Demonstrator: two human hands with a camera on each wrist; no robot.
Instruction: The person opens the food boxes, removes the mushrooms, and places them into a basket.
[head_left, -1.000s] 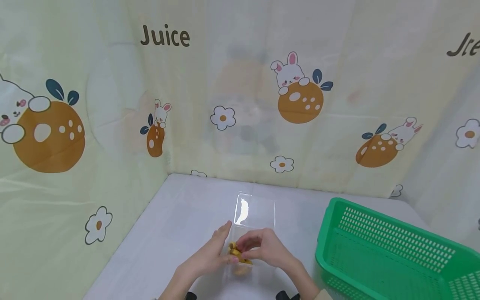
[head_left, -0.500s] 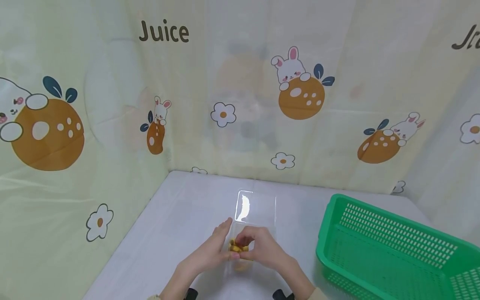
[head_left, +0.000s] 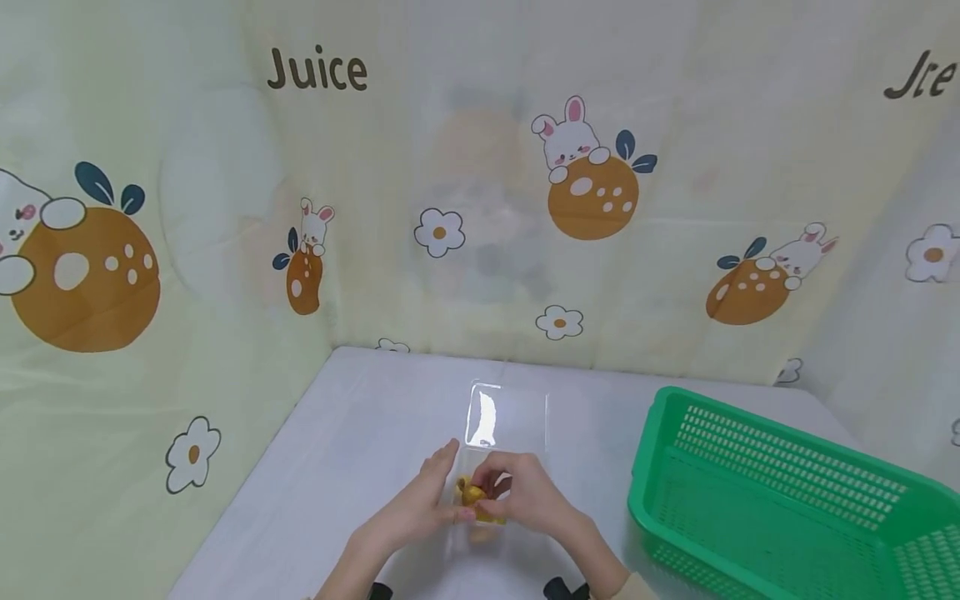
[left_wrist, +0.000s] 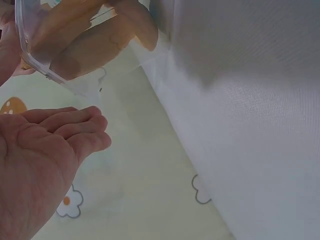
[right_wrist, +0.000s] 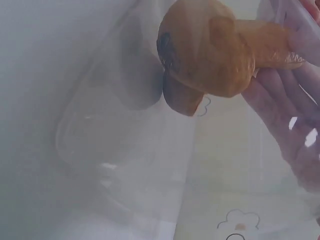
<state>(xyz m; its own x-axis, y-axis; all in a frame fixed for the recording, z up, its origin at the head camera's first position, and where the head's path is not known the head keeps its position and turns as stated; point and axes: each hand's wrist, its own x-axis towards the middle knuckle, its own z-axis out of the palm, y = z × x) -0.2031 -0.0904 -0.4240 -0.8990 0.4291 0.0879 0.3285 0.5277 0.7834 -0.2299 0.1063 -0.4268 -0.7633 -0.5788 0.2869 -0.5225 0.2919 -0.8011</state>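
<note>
Several yellow-brown, mushroom-shaped pieces [head_left: 471, 493] sit in a clear plastic box [left_wrist: 21, 40] on the table. My right hand [head_left: 528, 496] reaches over the box from the right, its curled fingers and thumb pinching one of the pieces. On the box's left side is my left hand [head_left: 415, 506], fingers straight and pointing away, thumb at the near rim. In the right wrist view one piece [right_wrist: 205, 47] shows a rounded head and a stubby stem through the plastic. Longer brown pieces [left_wrist: 95, 47] show through the wall in the left wrist view.
Behind the box its clear lid [head_left: 517, 417] lies folded back. A green perforated basket [head_left: 757, 508] stands on the right of the white table [head_left: 375, 408]. A printed curtain [head_left: 480, 283] hangs behind and along the left side.
The fingers of my right hand have shifted slightly over the box, and the pieces under them have turned. My left hand stays at the box's side. The head view has tilted a little.
</note>
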